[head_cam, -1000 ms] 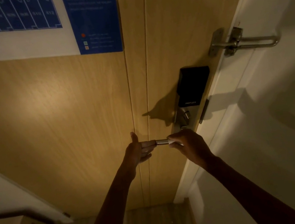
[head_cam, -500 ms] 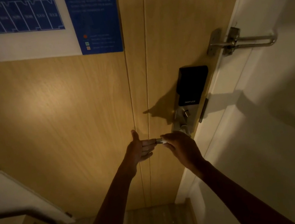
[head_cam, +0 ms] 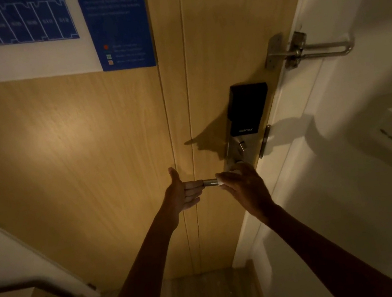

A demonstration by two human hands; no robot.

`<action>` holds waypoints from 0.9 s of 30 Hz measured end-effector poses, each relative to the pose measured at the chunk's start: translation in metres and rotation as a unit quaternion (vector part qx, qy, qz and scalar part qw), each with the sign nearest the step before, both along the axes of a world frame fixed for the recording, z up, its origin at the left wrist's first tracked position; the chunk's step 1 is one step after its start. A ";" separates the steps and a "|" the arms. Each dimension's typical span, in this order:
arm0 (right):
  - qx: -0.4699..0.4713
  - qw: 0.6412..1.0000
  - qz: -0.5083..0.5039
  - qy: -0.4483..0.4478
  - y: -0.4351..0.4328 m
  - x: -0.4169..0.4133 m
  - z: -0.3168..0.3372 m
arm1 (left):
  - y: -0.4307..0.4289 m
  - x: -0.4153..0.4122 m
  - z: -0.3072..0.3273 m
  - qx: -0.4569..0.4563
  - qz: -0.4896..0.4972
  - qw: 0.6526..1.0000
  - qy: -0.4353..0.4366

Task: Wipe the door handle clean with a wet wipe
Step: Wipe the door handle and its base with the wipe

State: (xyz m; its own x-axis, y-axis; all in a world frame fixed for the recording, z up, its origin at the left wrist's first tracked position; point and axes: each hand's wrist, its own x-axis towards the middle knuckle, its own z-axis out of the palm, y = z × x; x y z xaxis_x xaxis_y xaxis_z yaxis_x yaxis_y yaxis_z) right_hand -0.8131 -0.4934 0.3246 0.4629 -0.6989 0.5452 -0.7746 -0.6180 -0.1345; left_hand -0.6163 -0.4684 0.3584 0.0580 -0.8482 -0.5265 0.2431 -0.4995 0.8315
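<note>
The right hand (head_cam: 244, 187) hid most of the handle (head_cam: 210, 183), fingers closed around it over a barely visible wipe (head_cam: 221, 183). The left hand (head_cam: 180, 195), fingers open, touched its tip.

Blue floor plan (head_cam: 15, 36), swing latch (head_cam: 313, 49).

Dim, warm light — soft glare on the door (head_cam: 72, 143), wide-angle bending at edges.
</note>
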 end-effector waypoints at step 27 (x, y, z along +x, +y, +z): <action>0.190 0.838 -0.086 -0.505 0.008 -0.015 0.019 | -0.001 0.001 -0.008 -0.006 0.002 1.000 0.013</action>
State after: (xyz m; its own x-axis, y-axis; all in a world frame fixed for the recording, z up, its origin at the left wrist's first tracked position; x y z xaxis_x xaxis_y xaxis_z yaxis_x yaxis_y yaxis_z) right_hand -0.8281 -0.4857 0.3436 -0.2257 -0.9201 0.3200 -0.2209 -0.2716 -0.9367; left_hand -0.6153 -0.4690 0.3504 0.0485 -0.8540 -0.5180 0.2670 -0.4886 0.8306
